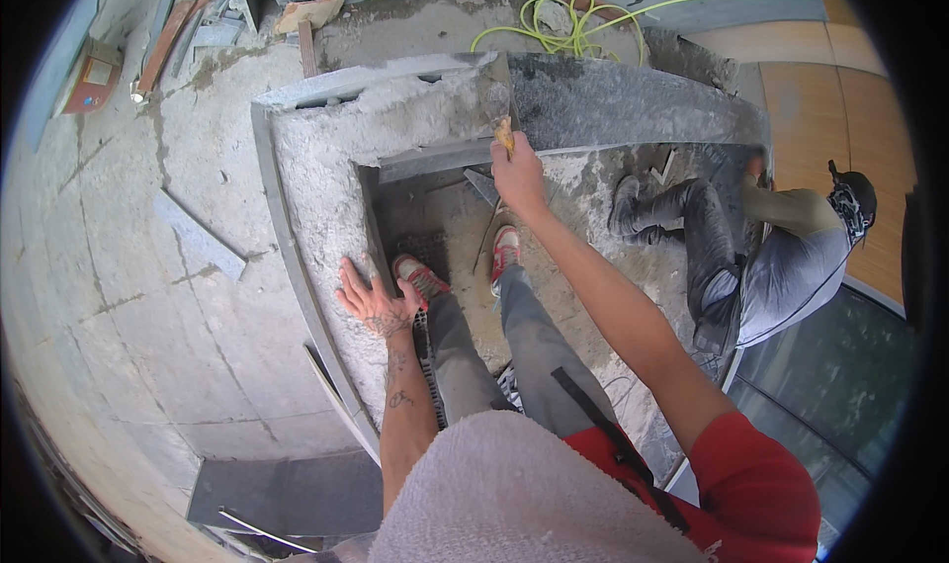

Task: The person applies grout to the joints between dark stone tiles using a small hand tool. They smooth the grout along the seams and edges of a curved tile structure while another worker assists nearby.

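Observation:
My left hand [374,301] lies with fingers spread on the rough white top of the mortar-covered ledge [311,197], beside its inner edge. My right hand [515,173] is closed on a small tool with a worn yellowish handle [505,134], held at the far ledge where the white mortar [405,118] meets a dark grey stone strip [633,108]; I cannot make out the tool's head clearly. My feet in red and white shoes [420,276] stand inside the recess below the ledge, near a grey offcut [480,182].
A co-worker [781,266] in a grey shirt crouches at right beside wooden panels [811,128] and glass [811,385]. Yellow-green hose [563,34] coils behind the ledge. Offcuts and a box [89,74] lie upper left, a loose strip [198,232] on the tiled floor, a dark slab [277,489] lower left.

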Demonstrator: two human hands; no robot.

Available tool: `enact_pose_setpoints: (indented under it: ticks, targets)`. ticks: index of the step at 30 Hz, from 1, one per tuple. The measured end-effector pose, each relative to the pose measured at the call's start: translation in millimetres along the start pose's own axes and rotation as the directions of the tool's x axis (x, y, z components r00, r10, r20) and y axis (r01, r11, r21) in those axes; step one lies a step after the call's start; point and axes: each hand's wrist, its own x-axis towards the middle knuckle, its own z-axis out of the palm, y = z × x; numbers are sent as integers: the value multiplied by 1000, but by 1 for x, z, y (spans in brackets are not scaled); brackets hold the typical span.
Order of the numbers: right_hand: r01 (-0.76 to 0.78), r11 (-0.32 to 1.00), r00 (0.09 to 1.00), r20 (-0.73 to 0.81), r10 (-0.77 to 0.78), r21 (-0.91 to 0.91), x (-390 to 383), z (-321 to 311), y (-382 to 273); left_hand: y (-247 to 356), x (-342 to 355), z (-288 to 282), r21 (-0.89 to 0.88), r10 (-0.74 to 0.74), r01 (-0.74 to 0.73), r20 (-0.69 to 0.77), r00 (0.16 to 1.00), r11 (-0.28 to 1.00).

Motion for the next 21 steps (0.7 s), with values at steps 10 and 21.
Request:
enact_pose_setpoints:
  ticks: [10, 21]
  targets:
    - [-125, 989, 992, -17, 124, -84, 26, 2, -22, 3, 0, 0, 43, -14, 14, 16, 1000, 999]
    - [-208, 977, 975, -93, 202, -54, 42, 12, -25, 6, 1, 1, 29, -5, 5, 10, 1000, 1000]
